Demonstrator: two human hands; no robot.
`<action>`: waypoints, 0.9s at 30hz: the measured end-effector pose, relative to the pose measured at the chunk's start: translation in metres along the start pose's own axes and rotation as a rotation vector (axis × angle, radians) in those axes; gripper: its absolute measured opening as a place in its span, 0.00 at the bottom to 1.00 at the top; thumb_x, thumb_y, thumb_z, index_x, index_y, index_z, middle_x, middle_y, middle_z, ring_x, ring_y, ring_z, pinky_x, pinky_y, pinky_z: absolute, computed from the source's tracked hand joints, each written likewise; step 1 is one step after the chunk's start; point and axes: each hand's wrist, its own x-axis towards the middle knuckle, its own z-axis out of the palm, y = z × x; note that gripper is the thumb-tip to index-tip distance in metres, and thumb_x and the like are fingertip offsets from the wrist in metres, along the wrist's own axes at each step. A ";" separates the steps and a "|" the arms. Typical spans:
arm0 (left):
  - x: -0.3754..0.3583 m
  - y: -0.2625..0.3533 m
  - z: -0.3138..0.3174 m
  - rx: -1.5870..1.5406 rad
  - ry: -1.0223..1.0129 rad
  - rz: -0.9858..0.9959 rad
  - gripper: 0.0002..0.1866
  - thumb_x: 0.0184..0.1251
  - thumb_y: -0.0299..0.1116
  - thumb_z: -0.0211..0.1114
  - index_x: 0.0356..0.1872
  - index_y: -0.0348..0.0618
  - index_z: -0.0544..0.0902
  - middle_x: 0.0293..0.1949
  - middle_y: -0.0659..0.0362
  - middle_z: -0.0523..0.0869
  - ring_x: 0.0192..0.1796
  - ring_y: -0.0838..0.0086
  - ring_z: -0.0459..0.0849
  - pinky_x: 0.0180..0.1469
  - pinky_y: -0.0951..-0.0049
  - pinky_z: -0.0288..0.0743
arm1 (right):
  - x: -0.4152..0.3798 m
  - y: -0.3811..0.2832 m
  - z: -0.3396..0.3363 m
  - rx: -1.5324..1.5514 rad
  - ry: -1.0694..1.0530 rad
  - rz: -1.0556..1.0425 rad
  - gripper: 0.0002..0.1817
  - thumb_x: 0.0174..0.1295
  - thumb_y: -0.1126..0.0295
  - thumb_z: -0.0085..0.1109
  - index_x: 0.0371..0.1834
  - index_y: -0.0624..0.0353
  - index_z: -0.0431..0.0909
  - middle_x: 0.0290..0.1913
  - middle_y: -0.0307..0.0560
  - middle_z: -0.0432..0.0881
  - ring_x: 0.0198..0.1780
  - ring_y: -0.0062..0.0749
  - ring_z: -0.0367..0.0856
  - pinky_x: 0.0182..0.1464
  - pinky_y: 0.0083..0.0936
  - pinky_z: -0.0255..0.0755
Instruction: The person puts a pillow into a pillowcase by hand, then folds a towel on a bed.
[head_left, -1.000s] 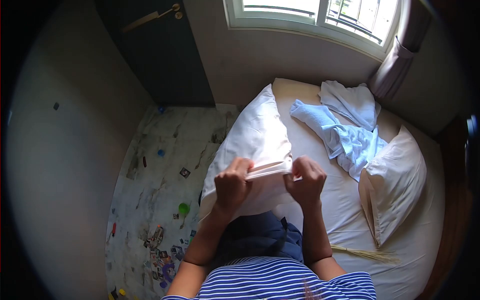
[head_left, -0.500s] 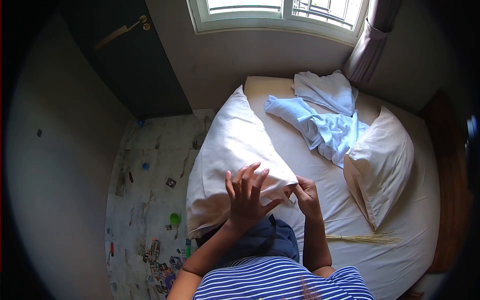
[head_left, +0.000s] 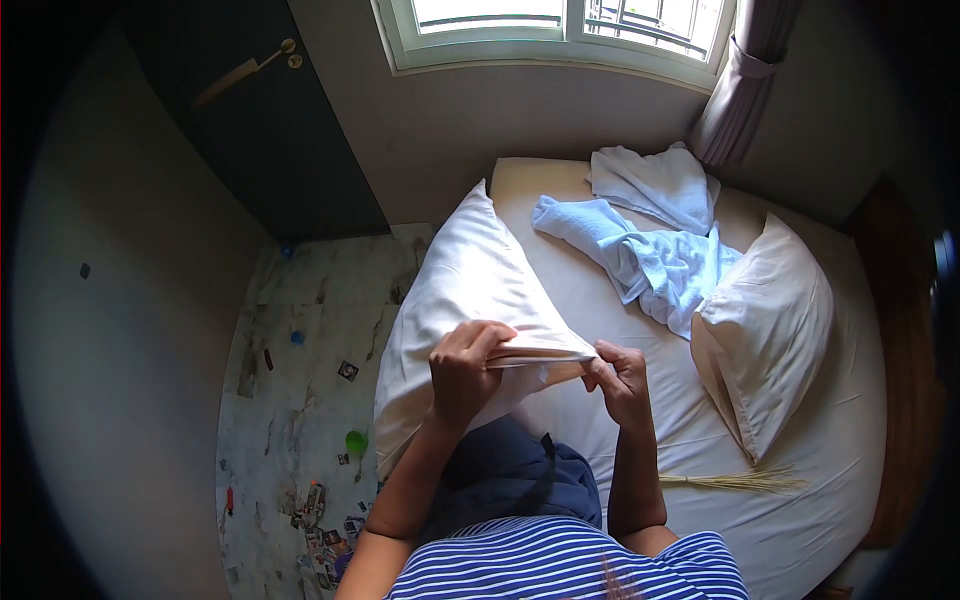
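Observation:
A pillow in a cream pillowcase stands tilted in front of me at the bed's left edge. My left hand is closed on the open edge of the pillowcase, and folds of cloth stretch from it to the right. My right hand pinches the corner of the same edge. Between the two hands the fabric is drawn fairly straight, with a gap showing below it. A dark blue bag lies just below, against my striped shirt.
On the bed are a light blue towel, a white towel, a second pillow and a bundle of thin straws. Cards and small items and a green ball lie on the floor at left.
My left hand, spread open before, has closed on the pillowcase edge and shifted slightly left. The edge is now stretched between both hands, and the pillow's near side has lifted a little.

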 end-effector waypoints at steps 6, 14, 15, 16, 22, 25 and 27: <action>-0.025 -0.010 0.053 0.305 -0.055 0.111 0.09 0.56 0.28 0.56 0.39 0.46 0.72 0.33 0.58 0.75 0.34 0.63 0.77 0.36 0.62 0.69 | 0.002 -0.011 0.010 0.336 0.019 0.146 0.13 0.63 0.69 0.53 0.23 0.64 0.76 0.16 0.34 0.70 0.20 0.13 0.64 0.22 0.14 0.57; -0.039 -0.004 0.031 -0.157 -0.054 -0.067 0.19 0.49 0.28 0.66 0.44 0.45 0.73 0.37 0.56 0.80 0.35 0.63 0.81 0.38 0.62 0.72 | -0.001 0.008 -0.007 0.642 0.253 0.229 0.08 0.57 0.69 0.55 0.26 0.64 0.77 0.16 0.31 0.67 0.15 0.11 0.56 0.18 0.13 0.50; -0.037 -0.013 0.025 -0.138 -0.070 -0.063 0.16 0.49 0.27 0.65 0.41 0.45 0.75 0.36 0.56 0.81 0.36 0.62 0.82 0.39 0.62 0.72 | -0.001 0.010 -0.009 0.663 0.258 0.224 0.08 0.56 0.70 0.55 0.27 0.63 0.76 0.16 0.30 0.66 0.15 0.10 0.53 0.17 0.13 0.47; -0.032 -0.017 0.013 -0.122 -0.138 -0.073 0.15 0.49 0.26 0.65 0.40 0.46 0.76 0.35 0.57 0.81 0.36 0.62 0.82 0.39 0.63 0.72 | -0.001 0.010 -0.009 0.671 0.245 0.222 0.06 0.56 0.70 0.55 0.25 0.61 0.75 0.16 0.29 0.64 0.14 0.09 0.52 0.16 0.13 0.46; -0.031 -0.036 -0.043 0.264 -0.210 -0.105 0.14 0.51 0.28 0.65 0.40 0.47 0.76 0.37 0.60 0.81 0.36 0.65 0.82 0.41 0.65 0.73 | 0.017 0.008 -0.017 0.606 0.365 0.142 0.07 0.57 0.71 0.57 0.23 0.59 0.75 0.16 0.30 0.66 0.15 0.10 0.56 0.18 0.13 0.50; -0.073 -0.065 -0.070 0.386 -0.314 -0.335 0.15 0.50 0.26 0.63 0.41 0.49 0.77 0.39 0.59 0.81 0.41 0.63 0.82 0.43 0.63 0.73 | 0.017 0.030 -0.036 0.647 0.467 0.106 0.04 0.56 0.73 0.58 0.28 0.62 0.77 0.19 0.31 0.71 0.14 0.08 0.58 0.15 0.11 0.48; -0.107 -0.081 -0.094 0.439 -0.368 -0.571 0.15 0.49 0.22 0.60 0.39 0.49 0.79 0.40 0.56 0.83 0.42 0.57 0.82 0.44 0.60 0.73 | 0.015 0.057 -0.050 0.683 0.620 0.118 0.05 0.56 0.74 0.58 0.33 0.64 0.78 0.21 0.32 0.73 0.14 0.08 0.58 0.14 0.10 0.47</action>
